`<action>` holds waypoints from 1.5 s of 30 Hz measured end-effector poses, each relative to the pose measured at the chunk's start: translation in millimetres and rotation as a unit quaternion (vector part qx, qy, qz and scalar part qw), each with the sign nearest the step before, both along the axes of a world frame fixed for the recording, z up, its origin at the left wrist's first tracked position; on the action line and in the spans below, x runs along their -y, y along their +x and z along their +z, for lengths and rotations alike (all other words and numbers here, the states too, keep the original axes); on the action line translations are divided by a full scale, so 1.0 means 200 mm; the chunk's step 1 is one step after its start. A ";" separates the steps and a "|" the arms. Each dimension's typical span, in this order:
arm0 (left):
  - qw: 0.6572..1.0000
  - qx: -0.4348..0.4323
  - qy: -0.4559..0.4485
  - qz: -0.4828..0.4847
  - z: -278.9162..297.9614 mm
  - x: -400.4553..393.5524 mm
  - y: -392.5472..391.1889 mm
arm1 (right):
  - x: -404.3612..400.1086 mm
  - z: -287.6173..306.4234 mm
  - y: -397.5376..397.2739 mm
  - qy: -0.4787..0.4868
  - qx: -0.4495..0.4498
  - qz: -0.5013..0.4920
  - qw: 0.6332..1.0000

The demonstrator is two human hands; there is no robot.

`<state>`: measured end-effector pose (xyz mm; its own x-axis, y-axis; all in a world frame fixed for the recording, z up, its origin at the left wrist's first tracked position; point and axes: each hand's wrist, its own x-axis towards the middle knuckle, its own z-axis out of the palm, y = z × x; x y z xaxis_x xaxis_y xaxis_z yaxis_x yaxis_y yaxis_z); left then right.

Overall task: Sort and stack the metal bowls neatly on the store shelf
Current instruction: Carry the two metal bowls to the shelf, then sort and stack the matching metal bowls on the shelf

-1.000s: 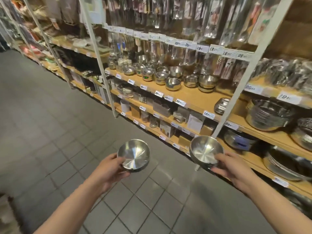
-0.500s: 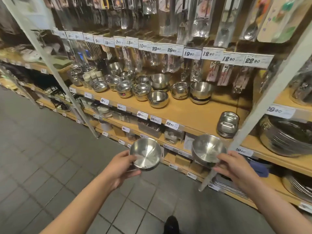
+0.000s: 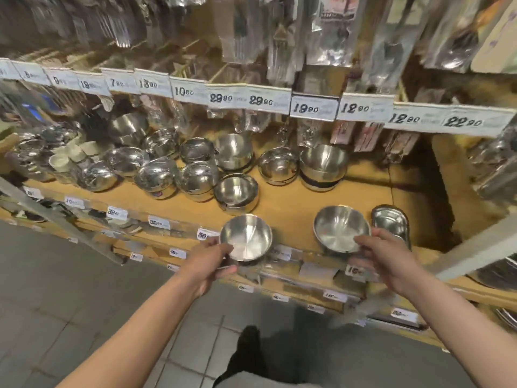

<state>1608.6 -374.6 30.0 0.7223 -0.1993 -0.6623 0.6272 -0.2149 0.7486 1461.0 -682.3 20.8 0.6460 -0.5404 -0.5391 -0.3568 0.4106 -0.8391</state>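
My left hand (image 3: 211, 261) grips a small shiny metal bowl (image 3: 246, 238) by its near rim, held over the front edge of the wooden shelf (image 3: 282, 211). My right hand (image 3: 382, 257) grips a second, slightly wider metal bowl (image 3: 338, 228) by its right rim, just above the shelf board. Both bowls face up and are empty. Behind them on the shelf stand several metal bowls, among them a single bowl (image 3: 237, 191) and a taller stack (image 3: 323, 166).
A stack of small oblong metal trays (image 3: 390, 221) sits right beside the right-hand bowl. Price tags (image 3: 313, 107) line a rail above, with packaged utensils hanging. A grey upright post (image 3: 475, 247) crosses at right. Lower shelves and a tiled floor (image 3: 70, 303) lie below.
I have stepped closer to the shelf. Both hands carried their bowls forward and up, from the aisle to the shelf's front edge.
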 end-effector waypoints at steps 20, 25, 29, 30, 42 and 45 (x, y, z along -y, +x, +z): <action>0.956 -0.011 0.012 -0.294 -0.34 0.75 0.62 | -0.04 -0.09 0.29 0.063 -0.009 -0.216 0.974; 0.943 0.014 0.004 -0.331 -0.44 0.84 0.61 | 0.02 -0.14 0.34 0.064 -0.035 -0.206 0.976; 0.940 0.024 0.004 -0.341 -0.52 0.88 0.58 | 0.05 -0.17 0.37 0.064 -0.039 -0.217 0.973; 0.940 0.023 0.004 -0.341 -0.54 0.90 0.57 | 0.05 -0.17 0.38 0.061 -0.038 -0.216 0.974; 0.911 0.063 0.065 -0.402 -0.59 0.95 0.60 | 0.09 -0.25 0.51 -0.021 -0.103 -0.184 0.977; 0.924 0.025 0.028 -0.380 -0.59 0.99 0.59 | 0.11 -0.27 0.53 -0.025 -0.100 -0.164 0.981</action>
